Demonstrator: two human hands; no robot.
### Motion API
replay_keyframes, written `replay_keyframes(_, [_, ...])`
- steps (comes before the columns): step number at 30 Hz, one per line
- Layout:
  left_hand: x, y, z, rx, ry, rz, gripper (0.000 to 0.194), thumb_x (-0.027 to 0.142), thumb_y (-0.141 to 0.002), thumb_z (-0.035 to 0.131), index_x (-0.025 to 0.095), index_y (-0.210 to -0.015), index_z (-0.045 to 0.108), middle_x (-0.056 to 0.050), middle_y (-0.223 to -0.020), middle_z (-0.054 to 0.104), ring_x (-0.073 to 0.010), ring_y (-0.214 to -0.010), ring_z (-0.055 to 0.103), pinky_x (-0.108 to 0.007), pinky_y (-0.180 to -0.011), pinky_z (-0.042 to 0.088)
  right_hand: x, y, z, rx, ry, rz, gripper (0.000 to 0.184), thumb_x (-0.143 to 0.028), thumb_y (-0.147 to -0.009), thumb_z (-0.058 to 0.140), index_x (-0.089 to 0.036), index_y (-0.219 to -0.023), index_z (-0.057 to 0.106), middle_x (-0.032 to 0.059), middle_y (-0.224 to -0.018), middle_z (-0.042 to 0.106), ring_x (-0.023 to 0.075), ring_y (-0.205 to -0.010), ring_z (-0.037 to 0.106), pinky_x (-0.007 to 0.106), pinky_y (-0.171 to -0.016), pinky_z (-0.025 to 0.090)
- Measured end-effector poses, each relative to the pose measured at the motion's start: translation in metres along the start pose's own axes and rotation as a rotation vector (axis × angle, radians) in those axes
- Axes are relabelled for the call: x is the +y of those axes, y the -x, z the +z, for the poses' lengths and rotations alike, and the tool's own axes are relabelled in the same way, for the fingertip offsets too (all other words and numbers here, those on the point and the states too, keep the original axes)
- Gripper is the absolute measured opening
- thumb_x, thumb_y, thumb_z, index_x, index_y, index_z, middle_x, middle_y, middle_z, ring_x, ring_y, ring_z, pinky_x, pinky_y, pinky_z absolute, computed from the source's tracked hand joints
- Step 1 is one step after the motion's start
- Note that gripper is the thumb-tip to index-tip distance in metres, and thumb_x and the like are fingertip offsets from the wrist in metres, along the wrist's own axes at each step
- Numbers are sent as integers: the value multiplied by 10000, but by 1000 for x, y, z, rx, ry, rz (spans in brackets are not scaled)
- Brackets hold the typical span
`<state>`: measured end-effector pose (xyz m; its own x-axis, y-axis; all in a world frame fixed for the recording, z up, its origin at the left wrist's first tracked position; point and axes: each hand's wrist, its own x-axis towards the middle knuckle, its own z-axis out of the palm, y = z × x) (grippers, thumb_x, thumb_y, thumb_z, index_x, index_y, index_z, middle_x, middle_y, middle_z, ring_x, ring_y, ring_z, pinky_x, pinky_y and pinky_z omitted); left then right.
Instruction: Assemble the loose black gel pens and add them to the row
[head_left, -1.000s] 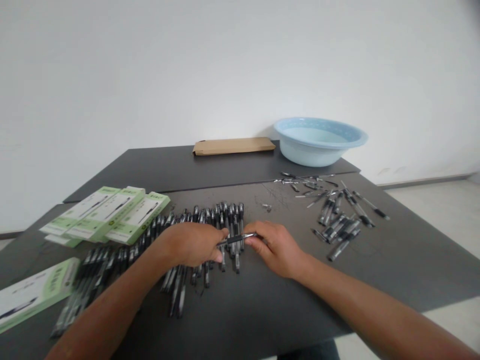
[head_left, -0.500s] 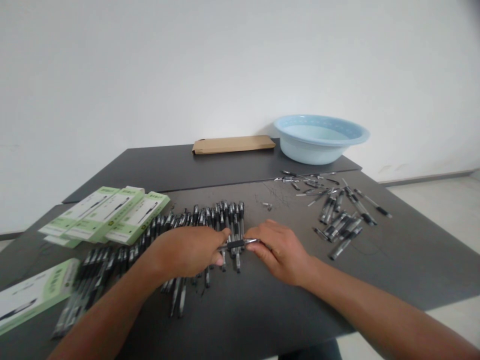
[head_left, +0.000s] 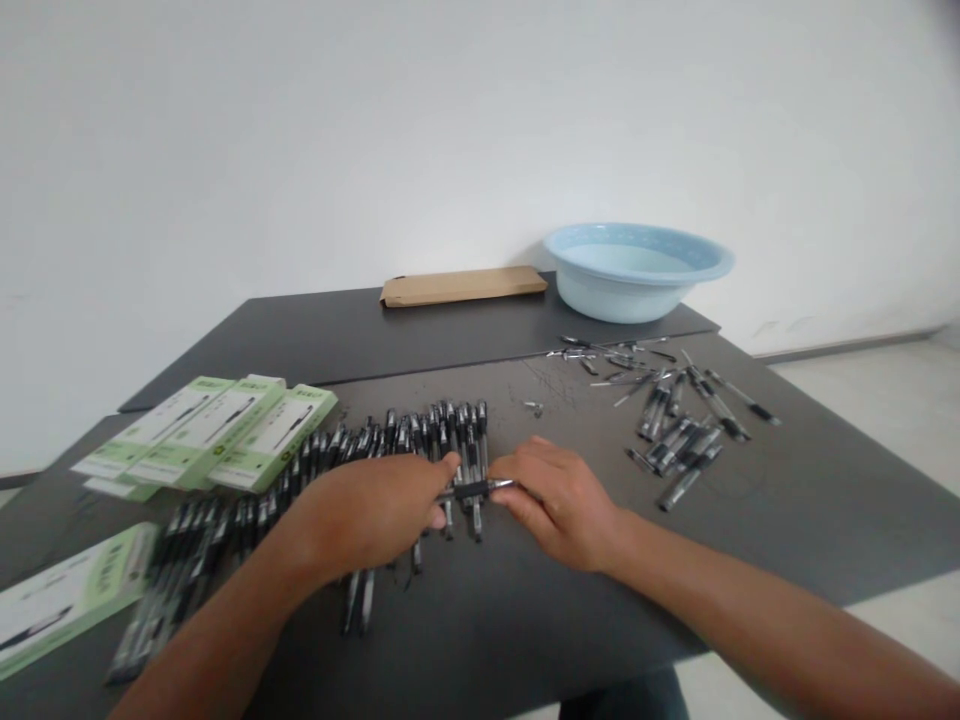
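Between my two hands a pen point(head_left: 471, 490) with a black rubber grip and a silvery tip lies level, just above the table. My left hand point(head_left: 382, 505) is closed around its barrel end, thumb and fingers pinching it. The fingers of my right hand point(head_left: 551, 500) close on the silvery tip end. Directly behind and beneath them spreads a dense row of clear-barrelled pens with black caps point(head_left: 442, 430), which runs on to the left under my left forearm. Part of that row is hidden by my left hand and arm.
Green-and-white pen boxes point(head_left: 274, 435) overlap at the left, and another box point(head_left: 75, 600) lies nearer. At the right are loose pens and parts point(head_left: 679, 445). A light blue basin point(head_left: 630, 295) and a flat cardboard piece point(head_left: 465, 286) sit at the back of the dark table point(head_left: 465, 620).
Both hands keep nearly the same hold on the pen. The view has shifted slightly, so the basin and boxes appear a little displaced.
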<state>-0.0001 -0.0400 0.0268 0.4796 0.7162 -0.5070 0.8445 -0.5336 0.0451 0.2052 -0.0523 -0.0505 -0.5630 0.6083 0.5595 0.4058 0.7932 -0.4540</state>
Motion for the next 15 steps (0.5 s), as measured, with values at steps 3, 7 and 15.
replay_keyframes(3, [-2,-2,0,-14,-2,5,582,263,-877,480,137,-1422,320,-158,-1169,638,-290,-1048,600,-382,-860,466,0,-1,1,15,-1,1,134,-247,-928,446,-166,-958,549,51,-802,630,163,-725,529,296,-699,398])
replay_keyframes(7, [-5,-6,1,-16,0,25,596,281,-871,495,145,-1423,315,-161,-1204,621,-291,-1076,585,-384,-877,458,3,-1,2,18,-1,-6,113,-246,-909,464,-167,-943,537,50,-803,626,166,-722,532,305,-699,399])
replay_keyframes(15, [-3,-9,-4,-18,31,124,443,281,-872,481,173,-1301,466,-114,-1130,668,-257,-996,623,-342,-840,469,5,-2,0,-21,31,-36,226,-282,-904,498,-189,-1106,539,69,-963,636,183,-861,565,322,-756,404])
